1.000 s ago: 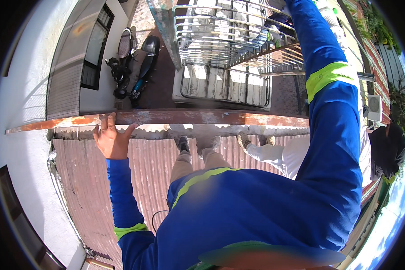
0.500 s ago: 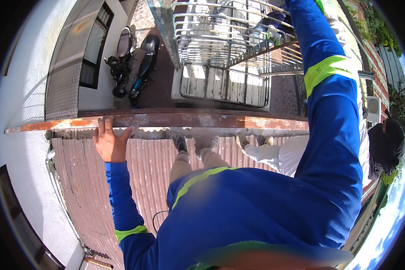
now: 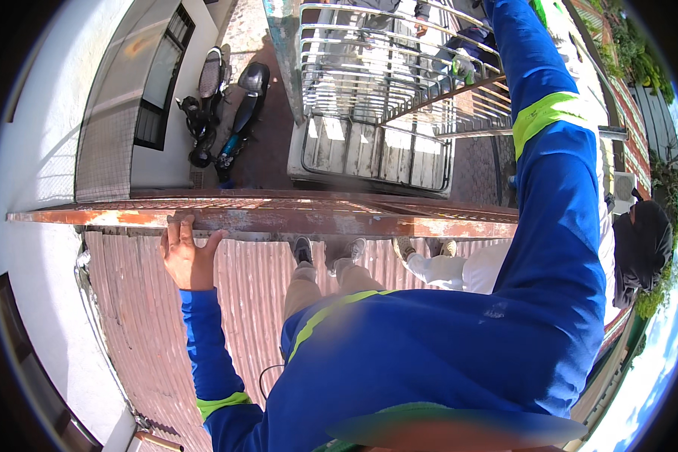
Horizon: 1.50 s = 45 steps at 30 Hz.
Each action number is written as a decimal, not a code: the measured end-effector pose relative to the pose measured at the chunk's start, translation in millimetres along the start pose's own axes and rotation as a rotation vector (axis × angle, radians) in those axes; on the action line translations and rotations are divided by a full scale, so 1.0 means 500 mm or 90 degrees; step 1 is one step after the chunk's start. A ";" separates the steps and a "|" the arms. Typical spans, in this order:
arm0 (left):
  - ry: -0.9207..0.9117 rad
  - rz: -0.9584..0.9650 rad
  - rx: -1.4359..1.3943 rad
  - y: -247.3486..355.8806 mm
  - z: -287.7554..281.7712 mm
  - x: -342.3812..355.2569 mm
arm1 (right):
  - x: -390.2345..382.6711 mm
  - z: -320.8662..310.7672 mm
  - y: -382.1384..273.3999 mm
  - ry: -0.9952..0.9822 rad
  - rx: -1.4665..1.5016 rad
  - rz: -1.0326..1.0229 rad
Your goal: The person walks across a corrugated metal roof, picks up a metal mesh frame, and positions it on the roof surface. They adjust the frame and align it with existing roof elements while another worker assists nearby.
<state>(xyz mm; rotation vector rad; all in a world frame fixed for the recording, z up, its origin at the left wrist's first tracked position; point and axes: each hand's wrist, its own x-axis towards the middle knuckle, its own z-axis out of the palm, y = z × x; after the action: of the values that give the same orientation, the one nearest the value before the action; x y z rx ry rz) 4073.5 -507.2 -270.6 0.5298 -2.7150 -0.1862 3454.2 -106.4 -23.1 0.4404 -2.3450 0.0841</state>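
Note:
A long rust-brown metal frame with worn paint runs across the view in front of me, and bars show behind its near edge. My left hand grips that edge near its left end, fingertips on the metal and thumb spread to the side. My right arm, in a blue sleeve with a lime band, stretches up past the top edge, so the right hand is out of sight. Below the frame, my shoes stand on reddish corrugated roofing sheet.
Past the frame stands a white truck bed with a pale metal rack. Two motorcycles are parked at left. Someone in light trousers stands close on my right. A gloved person is beside the rack. A white wall bounds the left.
The frame's near edge has come slightly lower and toward me, exposing bars behind it. My left hand has moved down with it. My right arm stays raised.

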 end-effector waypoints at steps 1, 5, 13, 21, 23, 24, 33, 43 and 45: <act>-0.003 -0.008 -0.019 0.001 0.001 0.000 | 0.001 0.002 0.001 0.015 -0.010 -0.011; 0.006 -0.016 -0.043 0.008 -0.001 0.005 | 0.009 -0.002 -0.012 -0.031 0.022 -0.002; -0.010 -0.028 -0.027 0.017 -0.013 0.010 | 0.019 -0.015 -0.057 -0.029 0.063 -0.010; -0.006 0.022 0.048 0.010 -0.021 0.015 | -0.006 0.025 0.019 -0.067 -0.007 -0.010; -0.072 -0.009 0.092 0.037 -0.039 0.027 | -0.011 0.031 0.036 -0.053 0.001 -0.015; -0.038 0.046 0.062 0.059 -0.046 0.036 | -0.013 0.032 0.041 -0.053 -0.001 -0.023; -0.043 0.227 -0.177 0.294 0.079 0.079 | -0.022 -0.001 0.027 -0.093 -0.041 -0.080; 0.083 0.193 -0.180 0.296 0.112 0.071 | -0.056 -0.046 0.007 -0.098 -0.013 -0.167; 0.073 0.190 -0.176 0.298 0.111 0.073 | -0.066 -0.051 0.003 -0.083 -0.007 -0.165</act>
<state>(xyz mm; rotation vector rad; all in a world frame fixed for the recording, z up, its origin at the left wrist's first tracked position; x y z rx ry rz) 3970.7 -381.1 -280.8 0.0529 -2.5592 -0.4278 3492.7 -90.7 -26.8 0.7590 -2.3921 -0.0828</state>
